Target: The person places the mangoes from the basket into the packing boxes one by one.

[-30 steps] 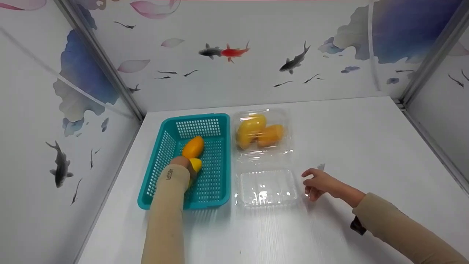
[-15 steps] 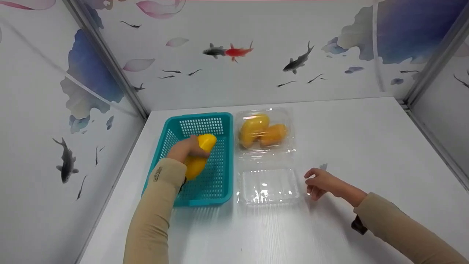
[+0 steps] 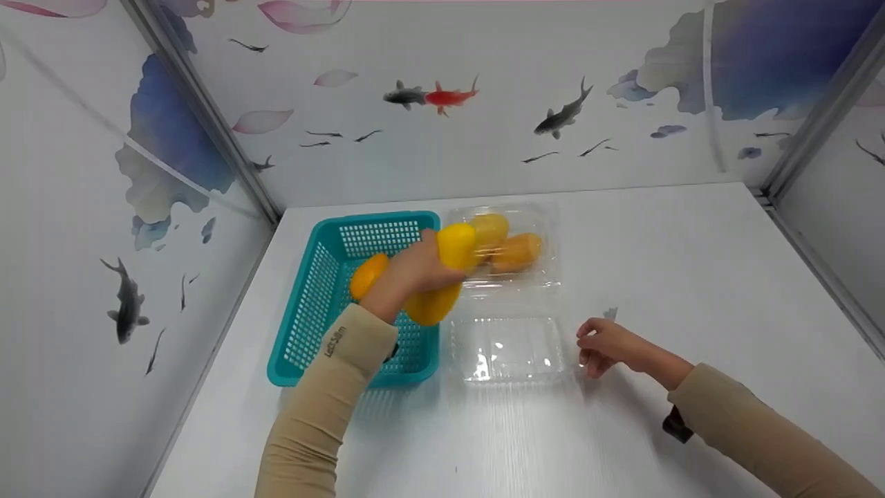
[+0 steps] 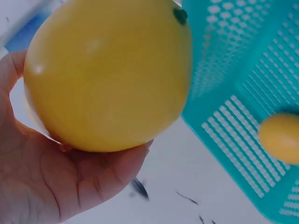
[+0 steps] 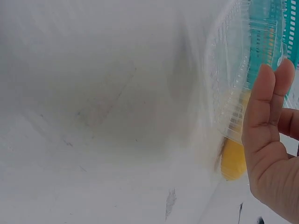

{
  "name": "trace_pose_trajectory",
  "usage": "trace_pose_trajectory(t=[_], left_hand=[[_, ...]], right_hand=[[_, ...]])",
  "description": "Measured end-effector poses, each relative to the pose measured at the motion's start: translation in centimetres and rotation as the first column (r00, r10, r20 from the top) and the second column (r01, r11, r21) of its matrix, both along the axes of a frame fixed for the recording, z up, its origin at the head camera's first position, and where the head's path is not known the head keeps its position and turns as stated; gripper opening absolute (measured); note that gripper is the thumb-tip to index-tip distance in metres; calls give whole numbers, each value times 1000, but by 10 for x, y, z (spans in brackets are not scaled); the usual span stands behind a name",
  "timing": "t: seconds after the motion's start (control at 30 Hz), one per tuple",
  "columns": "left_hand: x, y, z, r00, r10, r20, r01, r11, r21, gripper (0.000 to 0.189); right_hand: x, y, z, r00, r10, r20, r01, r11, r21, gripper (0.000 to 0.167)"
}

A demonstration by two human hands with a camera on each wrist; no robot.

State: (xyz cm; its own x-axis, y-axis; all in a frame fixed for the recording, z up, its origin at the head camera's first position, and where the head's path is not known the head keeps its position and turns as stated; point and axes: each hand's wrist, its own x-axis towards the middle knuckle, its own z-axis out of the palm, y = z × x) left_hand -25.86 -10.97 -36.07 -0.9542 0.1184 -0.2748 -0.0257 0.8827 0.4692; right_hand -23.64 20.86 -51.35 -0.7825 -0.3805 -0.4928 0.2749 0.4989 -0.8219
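Observation:
My left hand (image 3: pixel 415 268) grips a yellow mango (image 3: pixel 456 245), held over the right rim of the teal basket (image 3: pixel 285 377). In the left wrist view that mango (image 4: pixel 110 74) shows a dark green stem spot, with fingers and thumb curled round it. An orange mango (image 3: pixel 366 275) lies inside the basket. Right of the basket, a clear plastic clamshell box (image 3: pixel 546 266) holds a yellow mango (image 3: pixel 492 225) and an orange one (image 3: pixel 517 252). My right hand (image 3: pixel 608 346) holds nothing, its fingers relaxed beside the box's front half (image 3: pixel 508 349).
A white table (image 3: pixel 664 263) carries everything. Behind it stands a white wall panel (image 3: pixel 484 159) printed with fish and petals, and side panels rise at left and right. In the right wrist view the box's clear edge (image 5: pixel 226 70) lies near the right fingers.
My left hand has lifted the yellow mango out of the basket and carried it right, so it now overlaps the box in the head view. The right hand stays where it was.

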Motion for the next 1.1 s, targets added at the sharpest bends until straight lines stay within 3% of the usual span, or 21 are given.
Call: trace_pose_trajectory(t=[0.17, 0.3, 0.4, 0.53, 0.63, 0.7, 0.83, 0.93, 1.1], left_hand=[[10, 29, -8, 999, -24, 36, 21, 995, 95, 75], [18, 51, -25, 998, -47, 38, 40, 986, 160, 73], [23, 68, -40, 998, -48, 28, 43, 987, 157, 73], [25, 89, -57, 999, -36, 38, 35, 998, 47, 83], [23, 99, -69, 998, -44, 53, 50, 992, -112, 90], [21, 104, -77, 996, -65, 54, 77, 967, -245, 88], [19, 110, -92, 994, -84, 69, 106, 891, -440, 85], [18, 111, -101, 994, -66, 83, 97, 872, -479, 79], [15, 110, -114, 995, -36, 94, 78, 869, -489, 72]], right_hand=[[1, 1, 1, 1000, 6, 2, -6, 1000, 4, 25], [2, 1, 2, 1000, 9, 7, -9, 1000, 12, 26], [2, 0, 3, 1000, 5, 19, -6, 1000, 26, 26], [1, -2, 3, 1000, -1, 28, 0, 999, 48, 26], [1, -3, 3, 999, -14, 32, 12, 998, 55, 25], [0, -3, 2, 999, -16, 29, 14, 998, 56, 24], [1, -3, 2, 1000, -21, 17, 20, 998, 56, 24], [1, -4, 1, 1000, -23, 12, 22, 998, 64, 24], [1, -3, 0, 1000, -23, 10, 22, 998, 62, 21]])
